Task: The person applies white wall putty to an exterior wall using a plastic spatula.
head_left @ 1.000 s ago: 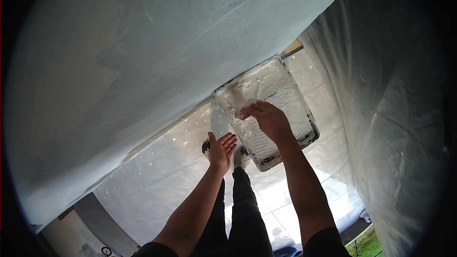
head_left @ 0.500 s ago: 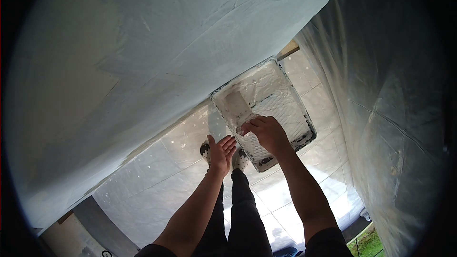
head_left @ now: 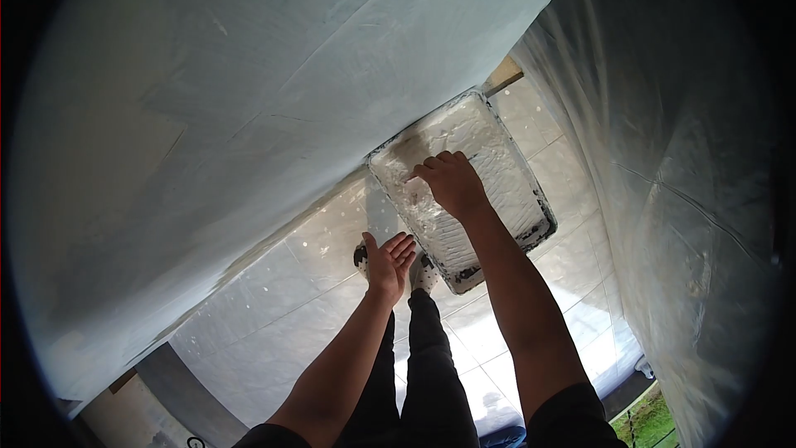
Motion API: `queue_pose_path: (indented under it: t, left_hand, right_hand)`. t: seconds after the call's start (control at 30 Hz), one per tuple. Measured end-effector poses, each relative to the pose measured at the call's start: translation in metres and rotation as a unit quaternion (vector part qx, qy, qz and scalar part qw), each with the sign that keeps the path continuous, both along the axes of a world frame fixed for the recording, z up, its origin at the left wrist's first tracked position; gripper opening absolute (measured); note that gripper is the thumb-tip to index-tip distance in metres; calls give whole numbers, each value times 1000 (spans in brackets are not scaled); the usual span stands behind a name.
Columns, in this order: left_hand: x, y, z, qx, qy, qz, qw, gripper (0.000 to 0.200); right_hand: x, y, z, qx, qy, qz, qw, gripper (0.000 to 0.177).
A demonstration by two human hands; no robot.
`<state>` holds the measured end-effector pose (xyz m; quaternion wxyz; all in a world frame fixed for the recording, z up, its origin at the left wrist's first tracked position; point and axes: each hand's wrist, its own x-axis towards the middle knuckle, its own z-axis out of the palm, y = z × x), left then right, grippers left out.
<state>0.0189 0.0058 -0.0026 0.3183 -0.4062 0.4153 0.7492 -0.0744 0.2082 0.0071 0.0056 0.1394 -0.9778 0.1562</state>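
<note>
Hidden: whatever sits under the right hand (head_left: pixel 452 182) is covered by the knuckles; fingers curled down, so I cannot tell if they grip anything.
Right hand position: inside the paint tray (head_left: pixel 512 172), at its upper half, fingertips on the white-coated bottom.
Left hand (head_left: pixel 387 264): flat and spread, palm up, holding nothing, in the air above the shoes (head_left: pixel 423 275).
Tray location: on the floor (head_left: pixel 290 299), against the foot of the wall (head_left: pixel 249 99), just ahead of the shoes.
Cut off: dark lens rim crops all the corners; the shoes are partly blocked by the left hand and a leg.
Floor: pale tiles, white speckles.
Wall: white, uneven patches.
Right side: translucent plastic sheeting (head_left: pixel 663 158), hanging.
Far tray corner: a wooden piece (head_left: pixel 506 75), mostly hidden.
</note>
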Motion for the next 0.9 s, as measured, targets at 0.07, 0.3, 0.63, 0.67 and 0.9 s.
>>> queue_pose_path:
  t: [0.07, 0.3, 0.63, 0.67, 0.9]
  left_hand:
    - [1, 0, 0, 6, 2, 5, 1000, 106]
    - [3, -4, -8, 13, -20, 14, 1000, 107]
    - [-3, -31, -11, 17, -14, -49, 999, 110]
    - [-4, -36, -14, 17, -19, -60, 998, 110]
    - [-12, -52, -14, 12, -20, -69, 997, 114]
  right_hand:
    - [15, -3, 7, -3, -22, -4, 1000, 22]
    - [102, -42, 35, -52, -59, -103, 992, 36]
    - [136, -117, 4, -37, -10, -293, 956, 45]
    - [138, -125, 2, -35, -18, -288, 957, 46]
    - [154, -149, 11, -57, -2, -332, 942, 51]
